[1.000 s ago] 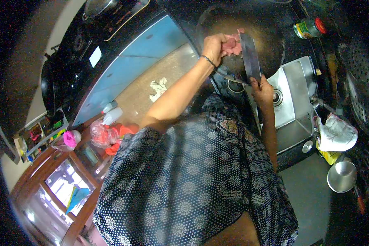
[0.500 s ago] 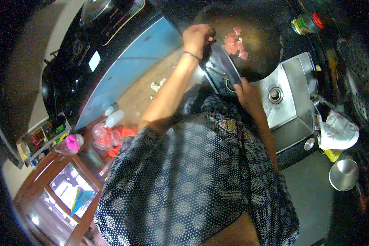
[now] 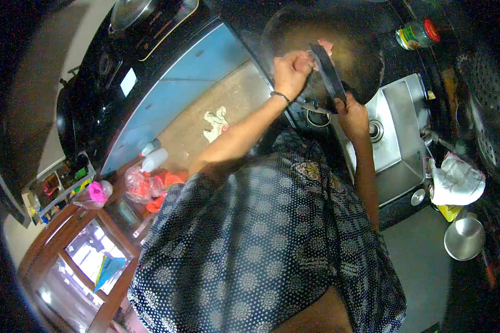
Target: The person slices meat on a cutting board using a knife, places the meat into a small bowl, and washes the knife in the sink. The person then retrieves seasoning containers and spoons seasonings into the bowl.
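Observation:
On a round dark chopping board (image 3: 361, 61) lies pink sliced meat (image 3: 326, 46), partly hidden by the blade and my fingers. My right hand (image 3: 352, 114) is wrapped round the handle of a broad dark cleaver (image 3: 329, 72), whose blade points up and left across the board. Just left of the blade, my left hand (image 3: 292, 72) has its fingers curled at the meat's edge; fingertips and blade are very close, and whether they touch I cannot tell.
A steel sink (image 3: 397, 150) is right of the board. Beyond it are a red-lidded jar (image 3: 418, 35), a white cloth (image 3: 457, 180) and a metal cup (image 3: 464, 238). A blue cabinet front (image 3: 175, 83) is at left, with red plastic bags (image 3: 144, 186) on the floor below.
My left hand was off to the left half a second ago and has come back to the meat. The cleaver has swung back from the board's near-left edge to over the meat.

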Motion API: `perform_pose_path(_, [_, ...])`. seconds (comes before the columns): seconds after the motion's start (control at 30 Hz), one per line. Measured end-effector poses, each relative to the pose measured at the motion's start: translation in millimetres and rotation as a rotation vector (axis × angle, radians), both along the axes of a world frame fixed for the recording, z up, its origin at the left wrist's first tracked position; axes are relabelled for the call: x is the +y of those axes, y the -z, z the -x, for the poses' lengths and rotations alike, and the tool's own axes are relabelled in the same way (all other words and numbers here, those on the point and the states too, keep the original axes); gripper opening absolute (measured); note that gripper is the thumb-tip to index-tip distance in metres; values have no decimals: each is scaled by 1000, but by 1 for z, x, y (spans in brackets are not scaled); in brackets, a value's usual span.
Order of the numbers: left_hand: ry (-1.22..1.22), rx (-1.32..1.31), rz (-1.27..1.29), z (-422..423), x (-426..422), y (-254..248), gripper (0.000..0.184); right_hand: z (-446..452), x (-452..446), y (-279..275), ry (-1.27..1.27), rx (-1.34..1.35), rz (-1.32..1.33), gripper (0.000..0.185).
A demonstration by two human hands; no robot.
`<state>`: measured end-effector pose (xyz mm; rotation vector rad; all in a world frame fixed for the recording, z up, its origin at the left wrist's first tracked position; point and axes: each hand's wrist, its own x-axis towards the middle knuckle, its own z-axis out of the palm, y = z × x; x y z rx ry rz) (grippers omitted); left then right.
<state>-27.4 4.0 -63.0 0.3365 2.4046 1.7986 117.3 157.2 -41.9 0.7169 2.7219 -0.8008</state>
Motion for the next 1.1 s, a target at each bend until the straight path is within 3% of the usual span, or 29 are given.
perform_pose_path(0.03, [1,255,236,-7,0,-7,19,0,0,-3,3,46,36,31])
perform_pose_path(0.1, [42,341,265,-10,-3,4,27,-1,2,-8,4,92,72,32])
perform_pose_path(0.23, [73,378,259,-12,-9,11,34,-7,3,-10,63,76,130,32])
perform_pose_path(0.4, [75,339,287,-11,-9,21,23,-10,0,-19,71,34,192,32])
perform_pose_path(0.7, [-29,412,251,-15,-6,9,12,-10,-11,-4,7,32,56,25])
perform_pose_path(0.8, [71,335,205,-13,-9,8,10,-13,-11,-4,-10,96,74,25])
perform_pose_path(1.1, [145,419,170,-10,-12,20,18,-6,-16,-31,-79,-23,-75,25])
